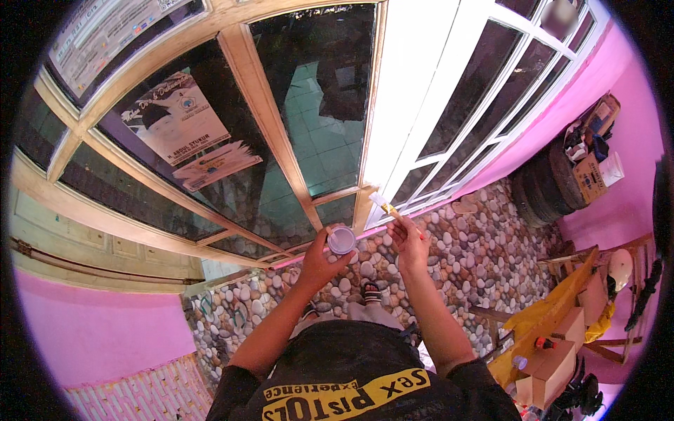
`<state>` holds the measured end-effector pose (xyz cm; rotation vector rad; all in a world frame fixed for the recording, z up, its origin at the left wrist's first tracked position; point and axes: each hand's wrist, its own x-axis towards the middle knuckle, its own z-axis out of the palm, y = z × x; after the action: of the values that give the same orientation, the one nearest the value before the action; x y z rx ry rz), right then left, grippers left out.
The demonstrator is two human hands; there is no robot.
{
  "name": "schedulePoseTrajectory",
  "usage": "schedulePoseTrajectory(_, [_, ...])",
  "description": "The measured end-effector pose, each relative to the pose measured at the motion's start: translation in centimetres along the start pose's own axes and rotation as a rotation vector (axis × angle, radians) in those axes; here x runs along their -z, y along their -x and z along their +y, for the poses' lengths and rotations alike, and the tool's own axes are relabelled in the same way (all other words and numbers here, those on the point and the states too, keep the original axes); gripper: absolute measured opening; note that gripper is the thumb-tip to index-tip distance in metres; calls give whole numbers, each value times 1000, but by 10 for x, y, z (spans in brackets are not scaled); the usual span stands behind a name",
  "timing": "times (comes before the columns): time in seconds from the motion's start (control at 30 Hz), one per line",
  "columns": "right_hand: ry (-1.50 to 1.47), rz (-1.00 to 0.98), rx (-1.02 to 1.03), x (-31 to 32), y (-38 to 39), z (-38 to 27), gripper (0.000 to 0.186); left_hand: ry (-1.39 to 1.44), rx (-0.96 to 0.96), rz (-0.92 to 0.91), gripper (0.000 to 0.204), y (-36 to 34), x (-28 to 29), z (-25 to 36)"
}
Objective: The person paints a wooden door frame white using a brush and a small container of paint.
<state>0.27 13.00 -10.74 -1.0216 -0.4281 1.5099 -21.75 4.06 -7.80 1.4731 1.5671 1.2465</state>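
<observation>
My left hand (pixel 324 257) is closed around a small round cup (pixel 342 240) with pale paint inside, held near the bottom of the wooden window frame. In my right hand (pixel 409 242) is a paintbrush (pixel 385 204), its white bristles pointing up and left. The bristle end is at the lower part of the frame post, where white paint meets bare tan wood; whether it touches I cannot tell. The window frame (pixel 267 119) is unpainted on the left, and the post and frame (pixel 414 84) to the right are white.
Pebble-patterned floor (pixel 463 259) lies below, bordered by pink walls (pixel 105 316). Stacked tyres (pixel 540 186) and a box (pixel 590 179) stand at the right. Nearer on that side are a wooden bench (pixel 547 309) and cardboard boxes (pixel 551 368). A poster (pixel 172 126) sits behind the glass.
</observation>
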Motion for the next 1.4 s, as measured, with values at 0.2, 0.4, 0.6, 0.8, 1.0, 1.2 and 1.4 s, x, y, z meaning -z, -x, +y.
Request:
schedulePoseTrajectory(0.2, [-28,56,71,-30,-19,13,24,-82,13,7,72,20,16,-3])
schedulePoseTrajectory(0.4, [-25,14,231,-56,-6,-20,19,-104,74,19,64,43,37,11])
schedulePoseTrajectory(0.6, [157,63,231,-18,-18,24,19,-85,122,43,69,55,42,13])
schedulePoseTrajectory(0.8, [91,-1,263,-64,-23,11,21,-72,70,59,67,56,45,20])
schedulePoseTrajectory(1.0, [129,15,327,-44,2,1,18,-56,121,77,65,66,48,25])
schedulePoseTrajectory(1.2, [217,71,268,-25,-27,44,22,-73,108,53,64,68,48,21])
schedulePoseTrajectory(1.4, [135,2,341,-74,-5,10,20,-116,50,66,65,74,54,14])
